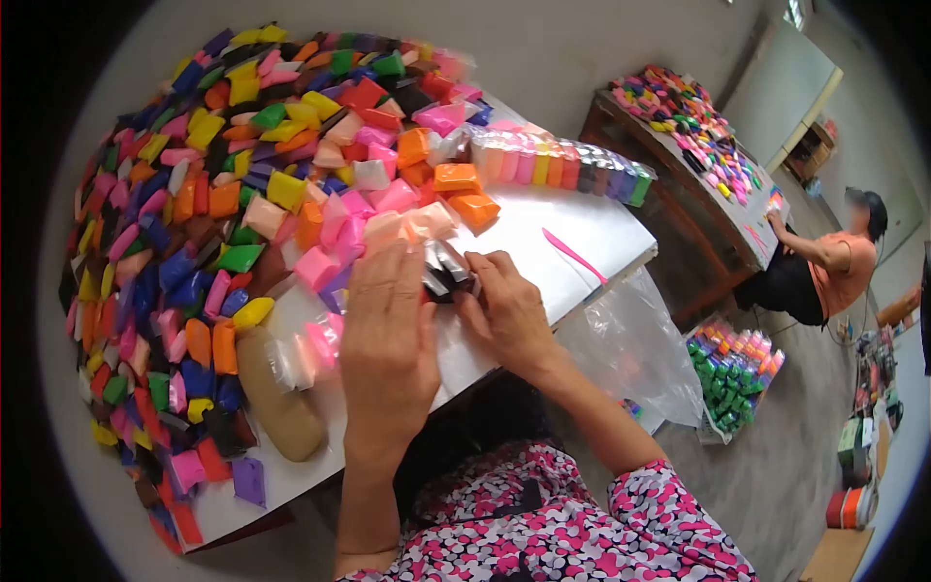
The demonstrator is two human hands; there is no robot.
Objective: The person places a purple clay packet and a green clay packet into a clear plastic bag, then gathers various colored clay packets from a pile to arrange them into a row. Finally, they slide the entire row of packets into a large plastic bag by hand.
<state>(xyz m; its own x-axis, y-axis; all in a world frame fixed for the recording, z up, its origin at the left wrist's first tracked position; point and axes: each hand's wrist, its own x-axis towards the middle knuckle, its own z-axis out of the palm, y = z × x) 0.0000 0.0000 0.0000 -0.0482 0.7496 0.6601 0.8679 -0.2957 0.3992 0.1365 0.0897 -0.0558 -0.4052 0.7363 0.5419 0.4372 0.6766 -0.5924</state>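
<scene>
Between my two hands, small shiny black packets (444, 275) lie at the near side of the colourful pile. My right hand (508, 308) has its fingers curled around their right edge. My left hand (390, 335) lies flat with its fingers stretched out, at the packets' left side. Peach packets (412, 225) and pink packets (339, 225) sit just beyond my fingertips. Left of my left hand is a clear wrapper (289, 361) with something pink by it, next to a smooth tan elongated object (281, 403).
A big heap of coloured packets (208, 213) covers the table's left. A clear sleeve with a row of packets (558, 167) and a pink plastic tool (574, 254) lie right. Clear bags (635, 339) hang at the edge. Another person (839, 262) sits by a second table (669, 145).
</scene>
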